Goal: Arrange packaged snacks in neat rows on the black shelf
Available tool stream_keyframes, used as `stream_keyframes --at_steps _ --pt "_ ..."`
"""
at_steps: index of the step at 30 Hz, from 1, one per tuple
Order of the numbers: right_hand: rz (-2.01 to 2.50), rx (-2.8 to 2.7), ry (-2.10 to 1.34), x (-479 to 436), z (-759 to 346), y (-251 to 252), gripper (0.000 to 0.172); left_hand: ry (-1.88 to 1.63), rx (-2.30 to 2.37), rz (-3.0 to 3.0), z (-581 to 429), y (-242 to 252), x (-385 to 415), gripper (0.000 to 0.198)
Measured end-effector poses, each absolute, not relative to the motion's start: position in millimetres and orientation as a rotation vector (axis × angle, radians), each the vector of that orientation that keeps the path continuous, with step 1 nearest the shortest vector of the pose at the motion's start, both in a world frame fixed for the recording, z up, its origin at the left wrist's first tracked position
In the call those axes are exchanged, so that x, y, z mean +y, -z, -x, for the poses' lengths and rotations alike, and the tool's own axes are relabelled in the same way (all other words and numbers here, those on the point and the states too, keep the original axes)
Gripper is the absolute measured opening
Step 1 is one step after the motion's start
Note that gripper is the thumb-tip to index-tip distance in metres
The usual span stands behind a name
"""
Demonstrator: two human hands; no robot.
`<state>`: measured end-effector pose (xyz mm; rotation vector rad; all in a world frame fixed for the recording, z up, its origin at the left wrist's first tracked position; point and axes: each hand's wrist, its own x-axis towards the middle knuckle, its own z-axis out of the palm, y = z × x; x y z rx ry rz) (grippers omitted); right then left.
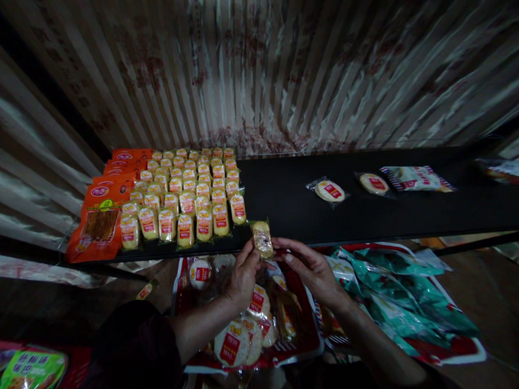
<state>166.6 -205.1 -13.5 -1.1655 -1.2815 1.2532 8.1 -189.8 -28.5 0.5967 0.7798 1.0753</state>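
Note:
Just over the shelf's front edge, a small wrapped rice cracker pack (262, 239) stands upright with its back side toward me. My left hand (244, 277) pinches it low on its left side. The fingers of my right hand (313, 269) meet its lower right edge, thumb and forefinger drawn in. Beyond the hands, neat rows of similar rice cracker packs (187, 202) with red labels fill the left part of the black shelf (277, 196). Below my hands, a red basket (314, 333) holds round white crackers (234, 343) in clear wrap, partly hidden by my forearms.
Orange snack bags (99, 217) overlap at the shelf's left end. Two round wrapped crackers (329, 191) and a white striped packet (416, 179) lie on the right. A second basket (475, 350) carries green packets (404, 303). Green-purple bags (30, 376) sit lower left. A pleated curtain (242, 71) hangs behind.

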Motion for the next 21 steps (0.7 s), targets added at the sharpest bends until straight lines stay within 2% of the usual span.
stream_keyframes --at_steps 5,15,21 --pt "1.192 -1.343 -1.164 -205.2 -168.9 13.7 0.028 -1.045 0.726 -0.603 -9.1 26.5 -190.8 0.05" --pt "1.17 -1.375 -1.125 -205.2 -168.0 10.8 0.025 -1.016 0.612 -0.46 -9.2 26.5 -188.9 0.039" --pt "1.197 -1.433 -1.058 -204.7 -168.4 8.1 0.024 -1.019 0.653 -0.516 -10.5 27.1 -188.7 0.046"
